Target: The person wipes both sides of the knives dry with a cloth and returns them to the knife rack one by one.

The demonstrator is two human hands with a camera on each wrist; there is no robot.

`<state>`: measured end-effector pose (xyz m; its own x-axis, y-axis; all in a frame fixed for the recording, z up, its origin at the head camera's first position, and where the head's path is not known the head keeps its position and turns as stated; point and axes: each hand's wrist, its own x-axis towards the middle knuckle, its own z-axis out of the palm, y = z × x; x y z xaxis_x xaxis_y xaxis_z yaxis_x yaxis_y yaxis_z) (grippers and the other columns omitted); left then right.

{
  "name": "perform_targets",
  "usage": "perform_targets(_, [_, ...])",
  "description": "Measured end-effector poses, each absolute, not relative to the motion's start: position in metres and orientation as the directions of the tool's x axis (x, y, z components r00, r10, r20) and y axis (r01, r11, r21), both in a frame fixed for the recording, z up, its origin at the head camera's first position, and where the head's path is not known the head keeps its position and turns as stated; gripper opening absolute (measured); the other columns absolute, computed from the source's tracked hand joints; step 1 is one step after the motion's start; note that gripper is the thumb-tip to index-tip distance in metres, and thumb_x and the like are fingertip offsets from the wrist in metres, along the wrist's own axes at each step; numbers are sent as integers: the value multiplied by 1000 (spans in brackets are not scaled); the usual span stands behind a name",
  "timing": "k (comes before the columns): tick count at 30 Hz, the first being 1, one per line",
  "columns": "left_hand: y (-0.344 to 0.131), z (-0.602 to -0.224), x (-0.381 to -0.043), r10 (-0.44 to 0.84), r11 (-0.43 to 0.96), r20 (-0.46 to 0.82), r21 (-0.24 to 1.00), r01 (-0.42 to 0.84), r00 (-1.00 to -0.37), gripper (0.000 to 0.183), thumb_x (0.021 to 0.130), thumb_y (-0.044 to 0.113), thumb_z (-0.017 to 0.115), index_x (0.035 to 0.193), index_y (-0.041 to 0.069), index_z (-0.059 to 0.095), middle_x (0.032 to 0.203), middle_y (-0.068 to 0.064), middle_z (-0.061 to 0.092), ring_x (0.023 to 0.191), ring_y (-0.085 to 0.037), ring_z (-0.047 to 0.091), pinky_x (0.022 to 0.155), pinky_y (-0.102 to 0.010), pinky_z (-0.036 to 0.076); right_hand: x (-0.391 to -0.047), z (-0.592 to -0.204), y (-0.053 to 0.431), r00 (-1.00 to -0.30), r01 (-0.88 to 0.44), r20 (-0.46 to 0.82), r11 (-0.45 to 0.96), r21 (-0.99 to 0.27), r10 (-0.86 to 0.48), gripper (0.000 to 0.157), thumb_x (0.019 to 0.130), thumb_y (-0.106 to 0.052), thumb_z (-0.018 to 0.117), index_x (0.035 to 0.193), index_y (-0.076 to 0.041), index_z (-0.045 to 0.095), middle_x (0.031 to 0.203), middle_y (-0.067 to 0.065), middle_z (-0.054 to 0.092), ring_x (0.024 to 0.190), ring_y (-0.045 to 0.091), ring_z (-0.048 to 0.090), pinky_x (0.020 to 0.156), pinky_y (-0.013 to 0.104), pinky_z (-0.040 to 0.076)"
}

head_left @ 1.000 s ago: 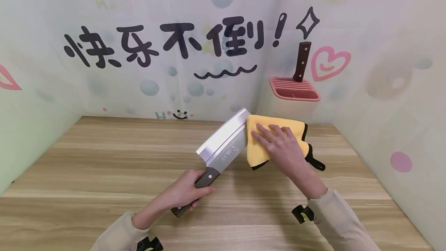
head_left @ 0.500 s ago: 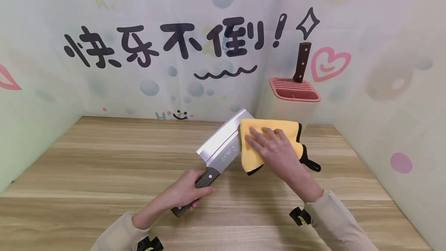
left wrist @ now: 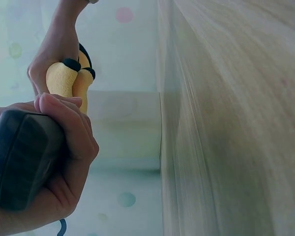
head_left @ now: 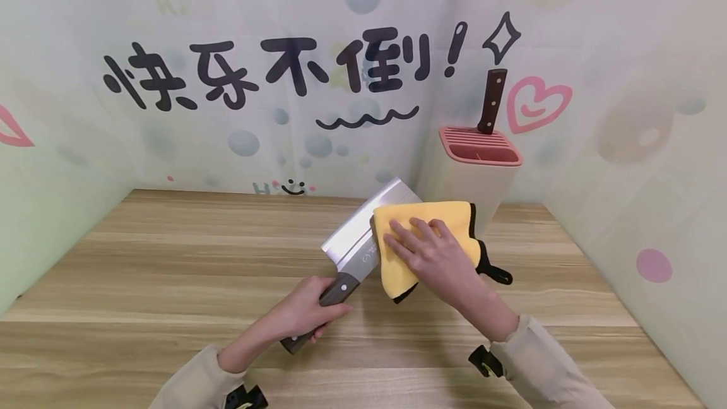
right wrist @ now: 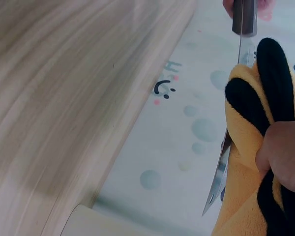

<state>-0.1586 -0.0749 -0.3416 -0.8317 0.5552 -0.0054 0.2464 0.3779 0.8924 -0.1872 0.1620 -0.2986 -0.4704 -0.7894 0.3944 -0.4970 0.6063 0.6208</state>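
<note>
My left hand (head_left: 309, 308) grips the dark wooden handle (head_left: 339, 288) of a cleaver (head_left: 363, 226). Its broad steel blade slants up and to the right, raised off the table. With fingers spread over a folded yellow cloth (head_left: 397, 273) with black edging, my right hand (head_left: 434, 257) holds it against the blade. Much of the blade's far half lies hidden behind the cloth. In the right wrist view, the thumb (right wrist: 285, 152) lies over the cloth's black-edged folds, and the blade (right wrist: 219, 177) shows along its left side. The handle's butt (left wrist: 24, 157) fills the near left of the left wrist view.
A cream knife block (head_left: 468, 185) with a pink slotted top stands at the back right, just behind the cloth. One dark-handled knife (head_left: 492, 101) sits upright in it. The wood-grain table (head_left: 170, 257) meets printed wall sheets at the back and sides.
My right hand and the cloth have slid left and down along the blade toward the handle, covering more of the blade's lettering. The left hand and cleaver have stayed nearly still.
</note>
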Motion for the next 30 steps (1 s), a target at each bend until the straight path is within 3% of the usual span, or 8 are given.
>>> perform_targets(8, [-74,-342,-158,558,380,-19,895,235,-829,17,84,13,59,79,2,48,43,0,42,32,-7,41,31,-27,40,-182,-301,155,-397,-546,372,542,639,-839,44,74,-8,67,117,-18,59,123,2,54,103,26,52,80,38,44])
perform_targets(18, [-73,-345,-160,572,367,-22,901,232,-820,16,84,15,60,82,3,48,45,0,43,32,-7,41,31,-26,39,-175,-305,146,-290,-581,345,450,678,-893,39,79,-9,53,117,-20,59,125,1,52,104,23,52,80,36,44])
perform_targets(30, [-72,-346,-161,599,351,-23,906,237,-800,15,85,13,59,85,2,49,45,0,43,32,-8,41,31,-25,39,-170,-302,142,-285,-575,263,384,722,-922,43,78,-17,63,120,-24,56,128,-1,49,108,21,51,83,36,44])
